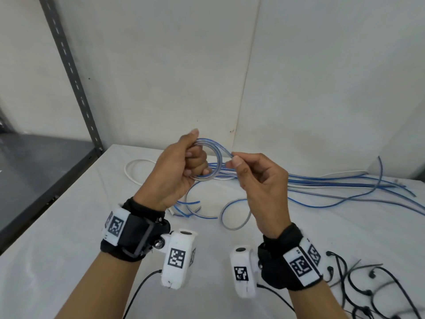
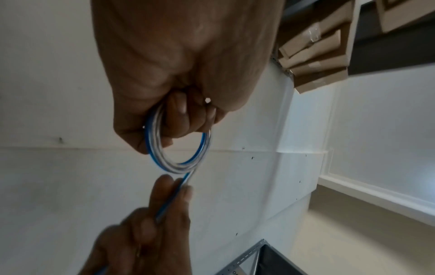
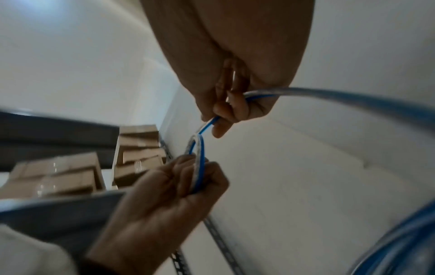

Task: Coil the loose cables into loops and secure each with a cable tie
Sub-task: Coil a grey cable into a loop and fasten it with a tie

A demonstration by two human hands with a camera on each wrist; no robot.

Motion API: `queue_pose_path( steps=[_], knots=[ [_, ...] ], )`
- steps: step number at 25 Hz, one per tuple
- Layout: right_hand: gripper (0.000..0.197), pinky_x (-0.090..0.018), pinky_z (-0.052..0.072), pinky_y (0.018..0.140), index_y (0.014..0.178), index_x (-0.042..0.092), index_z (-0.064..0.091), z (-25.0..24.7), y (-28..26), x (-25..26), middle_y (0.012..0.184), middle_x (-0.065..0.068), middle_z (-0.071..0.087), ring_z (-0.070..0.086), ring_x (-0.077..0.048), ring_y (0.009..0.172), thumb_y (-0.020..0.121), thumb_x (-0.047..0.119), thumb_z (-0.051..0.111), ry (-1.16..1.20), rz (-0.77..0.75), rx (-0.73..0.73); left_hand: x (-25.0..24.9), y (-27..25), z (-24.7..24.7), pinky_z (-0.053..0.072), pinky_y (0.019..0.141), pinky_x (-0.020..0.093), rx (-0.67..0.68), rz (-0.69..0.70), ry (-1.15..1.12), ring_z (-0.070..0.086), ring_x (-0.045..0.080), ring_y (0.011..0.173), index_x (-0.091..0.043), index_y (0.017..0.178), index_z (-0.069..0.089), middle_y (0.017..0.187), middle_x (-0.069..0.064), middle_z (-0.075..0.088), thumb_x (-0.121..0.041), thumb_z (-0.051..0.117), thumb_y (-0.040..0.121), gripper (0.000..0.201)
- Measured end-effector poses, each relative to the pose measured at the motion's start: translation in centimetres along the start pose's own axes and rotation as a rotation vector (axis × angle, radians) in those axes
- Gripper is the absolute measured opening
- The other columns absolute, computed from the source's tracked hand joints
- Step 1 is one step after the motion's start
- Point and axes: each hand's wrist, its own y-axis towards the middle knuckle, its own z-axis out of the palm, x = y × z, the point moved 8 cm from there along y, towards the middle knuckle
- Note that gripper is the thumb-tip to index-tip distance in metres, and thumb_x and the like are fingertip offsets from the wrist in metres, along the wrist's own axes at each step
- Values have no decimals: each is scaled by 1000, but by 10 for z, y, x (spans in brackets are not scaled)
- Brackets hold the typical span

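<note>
While head view shows ties point(image 1: 358, 284), wrists boxes point(image 2: 315, 55)

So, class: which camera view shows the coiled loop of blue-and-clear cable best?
The left wrist view: the coil shows as an open ring below the left hand. The head view shows it smaller and partly behind the fingers; the right wrist view shows it nearly edge-on and blurred.

**Blue-and-clear cable coiled in the air, ties lying unused**

Wound into a small round coil of clear, blue-striped flat cable point(image 1: 212, 157), held above the white table, several turns stacked together. Trailed off the coil as one straight run toward the right. Lay spread across the table as loose blue-and-clear cables point(image 1: 333, 183), tangled. Sat at the near right corner as black plastic cable ties point(image 1: 358, 288), curled and scattered.
</note>
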Motion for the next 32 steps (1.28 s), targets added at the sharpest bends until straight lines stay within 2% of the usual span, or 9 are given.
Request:
queue_pose_path(
  steps=[5, 9, 12, 15, 19, 21, 25, 28, 32],
  knots=[
    [15, -25, 56, 74, 96, 7, 73, 15, -12, -8, 90, -16, 76, 68, -25, 80, 83, 14, 78, 134, 54, -65, 0, -2, 3, 34, 55, 28, -76, 56, -109, 16, 10, 40, -22, 56, 27, 46, -7, 16, -33, 35, 109, 55],
    [14, -29, 58, 78, 94, 4, 72, 13, -13, -5, 91, -19, 77, 74, -35, 87, 82, 10, 77, 174, 25, -113, 1, -3, 4, 41, 54, 26, -80, 69, -113, 16, 11, 42, -21, 57, 27, 47, -6, 16, -31, 35, 108, 53],
    [10, -31, 58, 76, 90, 11, 75, 5, -4, 2, 87, -17, 76, 74, -34, 83, 81, 11, 80, 102, -2, -42, 1, -3, 5, 43, 66, 33, 8, 2, 115, 26, 17, 41, -13, 56, 40, 46, -1, 23, -26, 30, 105, 52],
    [8, -34, 58, 74, 88, 13, 76, 5, 1, 4, 85, -6, 77, 73, -26, 79, 84, 7, 80, -103, -22, 170, 7, -5, -1, 39, 67, 36, 81, -70, 454, 37, 22, 43, -6, 58, 51, 45, 3, 30, -25, 31, 105, 55],
    [5, -50, 56, 67, 88, 20, 77, -2, 2, 2, 83, -6, 73, 66, -39, 76, 86, 17, 80, -278, -17, 305, 14, -8, -5, 56, 83, 37, 224, -96, 674, 49, 22, 52, -6, 71, 64, 50, 1, 39, -23, 36, 109, 51],
    [4, -51, 54, 65, 89, 22, 77, -4, 4, 3, 83, -1, 73, 65, -37, 74, 87, 18, 79, -347, -39, 319, 20, -8, 0, 57, 91, 40, 184, -93, 634, 38, 15, 51, -10, 68, 54, 53, -5, 33, -25, 36, 110, 49],
    [13, -36, 53, 65, 102, 23, 78, -13, 9, 11, 85, 8, 77, 66, -22, 74, 92, 14, 73, -314, -74, 176, 14, -4, 12, 55, 71, 27, 38, 23, 401, 23, 11, 49, -20, 65, 34, 57, -10, 23, -31, 36, 111, 46],
    [11, -17, 46, 60, 105, 13, 73, -16, 9, 11, 85, -4, 77, 64, -5, 66, 95, 11, 68, -122, -20, 52, 6, -1, 8, 50, 62, 22, -5, 29, 62, 20, 8, 43, -19, 66, 33, 55, -7, 19, -30, 32, 111, 46],
    [9, -20, 41, 53, 99, 16, 72, 2, -3, 2, 93, -12, 77, 56, -10, 64, 91, 16, 74, 48, 69, 41, 4, -2, 5, 43, 58, 22, -72, 84, -138, 19, 9, 44, -19, 65, 33, 53, -7, 19, -30, 34, 110, 47]
  ],
)
